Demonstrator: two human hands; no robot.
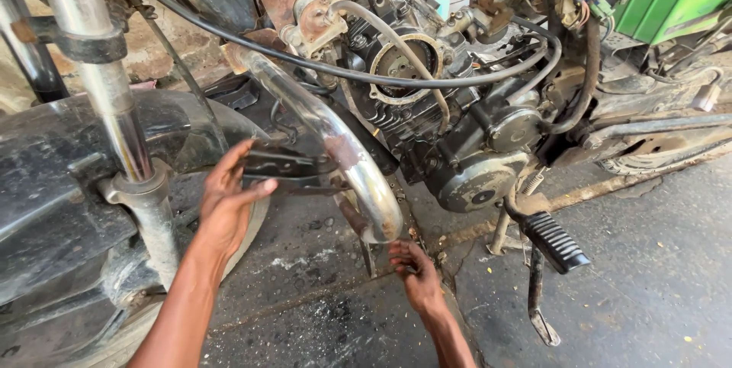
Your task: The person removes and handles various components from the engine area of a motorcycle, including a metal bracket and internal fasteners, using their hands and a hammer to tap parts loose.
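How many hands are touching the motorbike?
2. The left hand holds a black bracket beside the shiny exhaust pipe; the right hand reaches under the pipe's lower end.

Curved chrome exhaust pipe [335, 139] (rust-spotted), sloping down from engine, black bracket [282, 166] beside it
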